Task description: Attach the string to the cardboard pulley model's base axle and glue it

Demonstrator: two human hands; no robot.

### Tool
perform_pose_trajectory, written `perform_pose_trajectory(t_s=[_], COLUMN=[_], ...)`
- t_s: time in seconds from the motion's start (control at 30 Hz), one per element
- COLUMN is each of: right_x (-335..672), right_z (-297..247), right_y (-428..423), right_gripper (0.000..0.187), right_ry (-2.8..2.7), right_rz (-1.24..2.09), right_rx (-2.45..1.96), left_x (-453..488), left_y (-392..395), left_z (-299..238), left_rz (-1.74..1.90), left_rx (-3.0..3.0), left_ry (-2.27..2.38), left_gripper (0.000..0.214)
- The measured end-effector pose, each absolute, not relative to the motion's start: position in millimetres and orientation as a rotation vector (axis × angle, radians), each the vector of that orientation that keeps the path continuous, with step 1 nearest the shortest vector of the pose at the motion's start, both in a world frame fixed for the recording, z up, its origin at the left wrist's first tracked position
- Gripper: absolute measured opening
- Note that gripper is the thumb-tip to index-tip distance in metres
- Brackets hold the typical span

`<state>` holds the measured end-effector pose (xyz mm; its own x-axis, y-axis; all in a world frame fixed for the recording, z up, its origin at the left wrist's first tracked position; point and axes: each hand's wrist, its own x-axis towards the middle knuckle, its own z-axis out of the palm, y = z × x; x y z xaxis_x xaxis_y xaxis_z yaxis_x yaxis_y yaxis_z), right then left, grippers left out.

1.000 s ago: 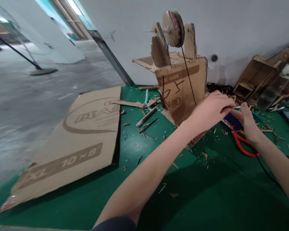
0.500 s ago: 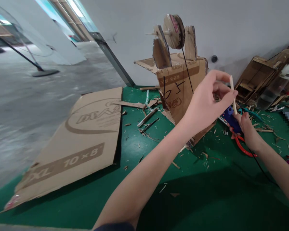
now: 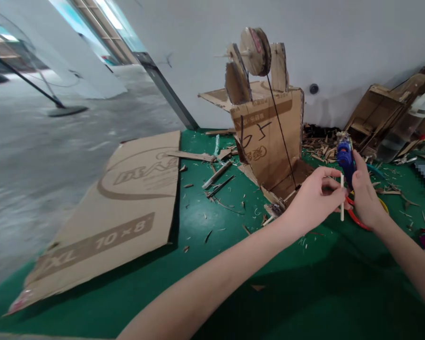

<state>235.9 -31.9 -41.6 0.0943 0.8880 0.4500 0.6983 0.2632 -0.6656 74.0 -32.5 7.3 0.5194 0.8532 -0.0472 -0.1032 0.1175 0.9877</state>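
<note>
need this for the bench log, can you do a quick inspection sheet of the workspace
surface: green mat, littered with cardboard scraps
job's things: white stick upright in left hand; blue glue gun in right hand
clutter: flat cardboard sheet at left; upright cardboard model with disc wheel; red-handled tool under the right hand
hands: both closed on their items
cables: black cord down the model's front
surroundings: white wall; cardboard pieces leaning at right

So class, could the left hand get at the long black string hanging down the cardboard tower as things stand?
Probably not freely: the left hand is pinching a thin white stick, though the string hangs unobstructed nearby.
</note>
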Motion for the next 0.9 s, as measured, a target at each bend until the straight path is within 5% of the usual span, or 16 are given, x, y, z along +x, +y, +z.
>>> perform_pose_trajectory(t_s=[0.37, 0.7, 0.9], right_x=[285, 288, 286], right_z=[-84, -92, -93], right_y=[-33, -31, -32], right_gripper=[0.066, 0.069, 0.067], right_ry=[-1.398, -1.424, -1.447], right_rz=[0.182, 0.168, 0.152], right_rx=[-1.582, -1.632, -1.695], left_x=[82, 40, 34], left_y=[-47, -75, -77], left_z=[-26, -60, -70], left_rz=[0.656, 0.502, 0.481], left_rx=[1.136, 2.721, 2.919], left_ry=[0.726, 0.861, 0.910], left_gripper=[0.029, 0.021, 0.020])
